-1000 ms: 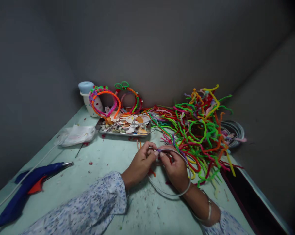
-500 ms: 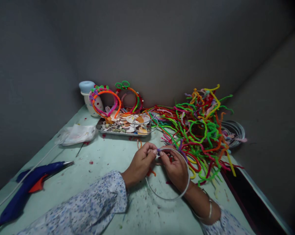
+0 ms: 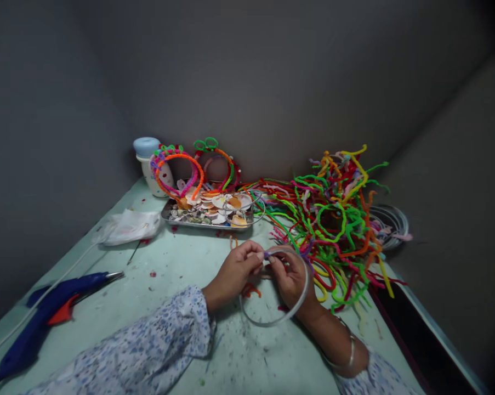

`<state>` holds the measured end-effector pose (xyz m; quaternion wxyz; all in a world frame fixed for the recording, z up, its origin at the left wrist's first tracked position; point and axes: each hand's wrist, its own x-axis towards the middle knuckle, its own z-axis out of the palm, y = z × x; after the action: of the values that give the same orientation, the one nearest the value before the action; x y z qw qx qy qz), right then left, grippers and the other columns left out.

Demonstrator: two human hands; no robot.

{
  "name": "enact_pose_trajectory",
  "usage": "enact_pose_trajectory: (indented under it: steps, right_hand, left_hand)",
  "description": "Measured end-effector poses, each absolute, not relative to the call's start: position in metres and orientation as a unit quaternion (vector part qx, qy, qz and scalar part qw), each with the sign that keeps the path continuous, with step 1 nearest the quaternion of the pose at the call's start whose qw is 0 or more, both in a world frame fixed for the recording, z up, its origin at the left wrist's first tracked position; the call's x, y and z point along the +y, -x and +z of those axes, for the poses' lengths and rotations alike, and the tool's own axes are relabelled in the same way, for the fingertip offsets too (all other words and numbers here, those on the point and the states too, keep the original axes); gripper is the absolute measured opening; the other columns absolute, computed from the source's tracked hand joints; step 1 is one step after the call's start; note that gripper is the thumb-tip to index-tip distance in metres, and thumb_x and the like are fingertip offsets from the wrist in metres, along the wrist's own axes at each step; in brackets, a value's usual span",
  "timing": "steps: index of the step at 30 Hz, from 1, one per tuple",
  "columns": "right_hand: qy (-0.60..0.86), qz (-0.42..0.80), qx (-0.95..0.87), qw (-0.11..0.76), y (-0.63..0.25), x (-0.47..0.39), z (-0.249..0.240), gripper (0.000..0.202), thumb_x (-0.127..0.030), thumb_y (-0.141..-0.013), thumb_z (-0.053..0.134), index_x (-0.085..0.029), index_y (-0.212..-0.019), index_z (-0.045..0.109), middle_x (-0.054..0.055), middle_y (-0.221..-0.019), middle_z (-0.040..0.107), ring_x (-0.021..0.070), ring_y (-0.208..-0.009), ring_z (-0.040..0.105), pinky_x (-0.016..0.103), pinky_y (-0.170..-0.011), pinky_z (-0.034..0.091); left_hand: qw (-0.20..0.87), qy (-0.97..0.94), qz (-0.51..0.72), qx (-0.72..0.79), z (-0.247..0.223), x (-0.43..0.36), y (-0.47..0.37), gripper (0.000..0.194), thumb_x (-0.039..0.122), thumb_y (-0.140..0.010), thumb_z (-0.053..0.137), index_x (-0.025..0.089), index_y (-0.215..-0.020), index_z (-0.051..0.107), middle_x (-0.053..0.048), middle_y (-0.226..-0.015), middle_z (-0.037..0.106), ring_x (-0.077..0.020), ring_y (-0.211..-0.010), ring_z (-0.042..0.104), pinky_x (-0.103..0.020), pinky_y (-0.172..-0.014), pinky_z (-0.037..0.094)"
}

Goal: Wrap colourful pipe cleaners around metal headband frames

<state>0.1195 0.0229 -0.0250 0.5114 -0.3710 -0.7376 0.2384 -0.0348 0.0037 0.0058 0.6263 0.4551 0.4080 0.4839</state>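
Note:
Over the middle of the table, my left hand [image 3: 235, 270] pinches the end of a thin, pale hoop [image 3: 306, 291] where a purple pipe cleaner [image 3: 267, 255] is wrapped on it. From the other side, my right hand [image 3: 290, 277] grips the same hoop just right of the purple wrap, fingers closed. The hoop curves down across my right hand and hangs below both hands. An orange pipe cleaner piece [image 3: 252, 291] lies on the table between my wrists.
Behind my hands stands a metal tray [image 3: 206, 225] of shells, with colourful headbands [image 3: 177, 156] and a lidded cup [image 3: 147, 147]. Pipe cleaners [image 3: 333, 219] heap at right beside coiled wire [image 3: 399, 222]. At left lie a blue glue gun [image 3: 25, 334] and a plastic packet [image 3: 132, 226].
The hoop has turned in my fingers: its lower edge has risen and its right side has shifted left. Both hands keep nearly the same place and hold.

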Motion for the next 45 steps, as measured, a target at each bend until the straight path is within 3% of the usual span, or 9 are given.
enact_pose_trajectory:
  steps: [13,21,23,27,30,34,38,45]
  right_hand:
    - [0.363,0.219,-0.752,0.504,-0.123,0.025,-0.025,0.016,-0.013,-0.090,0.053,-0.024,-0.093,0.065,0.002,-0.092,0.066,0.0183,-0.087,0.064,0.032,-0.079,0.050]
    - [0.423,0.185,-0.706,0.537,-0.121,0.025,-0.018,0.009,-0.023,-0.084,0.064,-0.022,-0.093,0.066,0.006,-0.094,0.062,0.0219,-0.090,0.060,0.036,-0.080,0.050]
    - [0.435,0.248,-0.685,0.530,-0.120,0.024,-0.017,0.008,-0.029,-0.085,0.063,-0.021,-0.087,0.066,0.005,-0.087,0.062,0.0207,-0.083,0.059,0.034,-0.075,0.049]
    - [0.400,0.533,-0.572,0.478,-0.120,0.025,-0.020,0.028,-0.044,-0.089,0.054,-0.021,-0.077,0.064,0.001,-0.067,0.058,0.0156,-0.056,0.052,0.028,-0.051,0.043]
    - [0.377,0.654,-0.460,0.467,-0.121,0.028,-0.019,0.037,-0.054,-0.086,0.055,-0.020,-0.075,0.065,0.002,-0.063,0.058,0.0140,-0.051,0.049,0.026,-0.048,0.041]
    - [0.352,0.714,-0.430,0.426,-0.129,0.032,-0.016,0.039,-0.057,-0.080,0.061,-0.019,-0.079,0.070,0.003,-0.069,0.063,0.0140,-0.055,0.054,0.027,-0.053,0.046]
    - [0.330,0.731,-0.450,0.394,-0.137,0.035,-0.018,0.029,-0.047,-0.078,0.066,-0.019,-0.086,0.071,0.004,-0.075,0.066,0.0157,-0.061,0.059,0.026,-0.054,0.047]
    - [0.340,0.737,-0.453,0.369,-0.138,0.041,-0.017,0.020,-0.039,-0.076,0.072,-0.018,-0.079,0.070,0.002,-0.070,0.065,0.0127,-0.055,0.058,0.023,-0.047,0.045]
  left_hand:
    - [0.705,-0.381,0.468,0.372,0.007,0.006,0.036,0.022,0.033,-0.075,0.067,0.017,-0.075,0.052,0.008,-0.051,0.041,-0.0053,-0.045,0.031,-0.019,-0.047,0.023]
    - [0.620,-0.425,0.510,0.419,0.005,-0.001,0.032,0.028,0.042,-0.080,0.063,0.019,-0.082,0.049,0.007,-0.058,0.041,-0.0071,-0.050,0.035,-0.019,-0.049,0.027]
    - [0.566,-0.466,0.521,0.437,0.003,-0.004,0.033,0.025,0.042,-0.085,0.058,0.019,-0.085,0.049,0.006,-0.061,0.043,-0.0077,-0.052,0.037,-0.020,-0.051,0.029]
    - [0.444,-0.581,0.507,0.457,0.004,-0.010,0.036,0.016,0.033,-0.092,0.050,0.018,-0.089,0.053,0.001,-0.075,0.055,-0.0111,-0.067,0.049,-0.022,-0.063,0.039]
    - [0.369,-0.663,0.474,0.446,0.005,-0.014,0.037,0.013,0.027,-0.094,0.046,0.018,-0.095,0.055,-0.003,-0.085,0.063,-0.0148,-0.078,0.057,-0.026,-0.072,0.042]
    - [0.269,-0.726,0.442,0.453,0.001,-0.012,0.039,0.013,0.024,-0.094,0.045,0.018,-0.095,0.057,-0.006,-0.088,0.065,-0.0177,-0.080,0.059,-0.029,-0.073,0.042]
    - [0.213,-0.747,0.430,0.460,-0.001,-0.009,0.040,0.014,0.024,-0.094,0.045,0.019,-0.094,0.058,-0.006,-0.087,0.067,-0.0191,-0.079,0.059,-0.031,-0.074,0.042]
    - [0.143,-0.763,0.409,0.480,-0.001,-0.008,0.041,0.014,0.022,-0.093,0.045,0.019,-0.093,0.059,-0.006,-0.085,0.068,-0.0196,-0.078,0.059,-0.033,-0.076,0.039]
